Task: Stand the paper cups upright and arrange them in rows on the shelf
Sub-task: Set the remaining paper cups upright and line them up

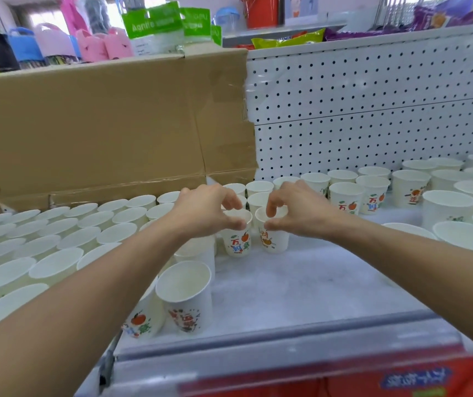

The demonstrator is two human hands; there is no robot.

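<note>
Behind the cups (57, 265), brown cardboard (100, 118)

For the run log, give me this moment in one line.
left hand: grips left cup | right hand: grips right cup | both upright on shelf

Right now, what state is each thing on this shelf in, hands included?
left hand: grips left cup by its rim.
right hand: grips right cup by its rim.
left cup: upright, open end up.
right cup: upright, open end up.
cup rows: upright, packed closely.
cardboard box: standing behind the rows.
</note>
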